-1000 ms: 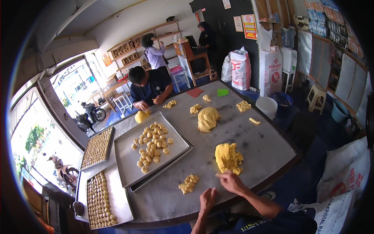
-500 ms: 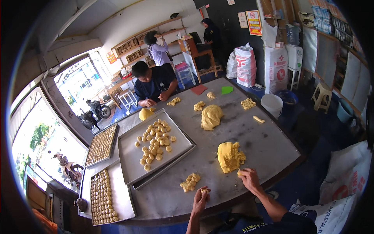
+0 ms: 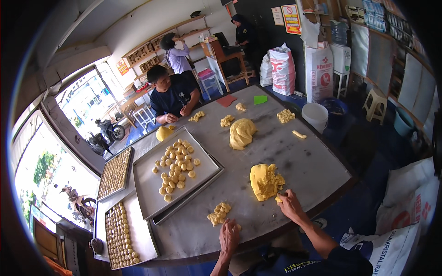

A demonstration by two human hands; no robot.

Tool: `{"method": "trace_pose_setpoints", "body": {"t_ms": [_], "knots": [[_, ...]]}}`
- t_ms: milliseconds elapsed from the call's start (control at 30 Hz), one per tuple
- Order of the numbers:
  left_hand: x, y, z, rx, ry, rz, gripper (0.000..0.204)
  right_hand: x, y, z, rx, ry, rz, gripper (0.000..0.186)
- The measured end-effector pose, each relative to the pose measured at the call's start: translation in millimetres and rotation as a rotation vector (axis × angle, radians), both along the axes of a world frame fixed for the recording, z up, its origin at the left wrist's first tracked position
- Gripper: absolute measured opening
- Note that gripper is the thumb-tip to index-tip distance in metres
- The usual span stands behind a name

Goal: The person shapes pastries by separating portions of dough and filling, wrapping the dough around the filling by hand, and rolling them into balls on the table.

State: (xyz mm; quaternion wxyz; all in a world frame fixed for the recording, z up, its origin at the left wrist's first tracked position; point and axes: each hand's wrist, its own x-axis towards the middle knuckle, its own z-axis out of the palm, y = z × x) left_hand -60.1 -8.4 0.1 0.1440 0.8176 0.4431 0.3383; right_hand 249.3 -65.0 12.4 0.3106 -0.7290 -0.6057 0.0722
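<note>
My left hand [image 3: 229,238] is low over the table, back upward, closed around a small piece of dough that shows at its thumb side. Just beyond its fingertips lies a cluster of small pale dough pieces [image 3: 218,214]. My right hand [image 3: 290,204] pinches a bit of yellow filling [image 3: 278,199] between thumb and fingers. It is beside the near right edge of a crumbly yellow filling mound [image 3: 264,182]. A smooth pale dough mound [image 3: 242,134] sits farther back on the metal table [image 3: 304,161].
Left of centre, a metal tray [image 3: 202,177] carries loose dough balls; two more trays [image 3: 145,244] [image 3: 120,168] hold rows of them. A co-worker [image 3: 175,94] sits across the table by a yellow mound. A white bucket [image 3: 315,116] and sacks [image 3: 405,202] stand on the right.
My left hand has shifted left and turned palm down near the dough cluster. My right hand has moved slightly left and up, close to the filling mound. The co-worker has raised their head.
</note>
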Motion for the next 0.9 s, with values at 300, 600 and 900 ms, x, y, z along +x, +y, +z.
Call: {"method": "trace_pose_setpoints", "body": {"t_ms": [300, 600, 900], "knots": [[36, 61, 31, 0.021, 0.302, 0.141, 0.018, -10, 16, -10, -0.100, -0.078, -0.013, 0.054], [-3, 39, -5, 0.079, 0.164, -0.023, 0.024, 1, 7, -6, 0.038, -0.067, -0.060, 0.056], [-36, 36, 65, 0.208, -0.305, 0.286, 0.045, 11, 3, -1, -0.016, 0.035, 0.006, 0.061]]}}
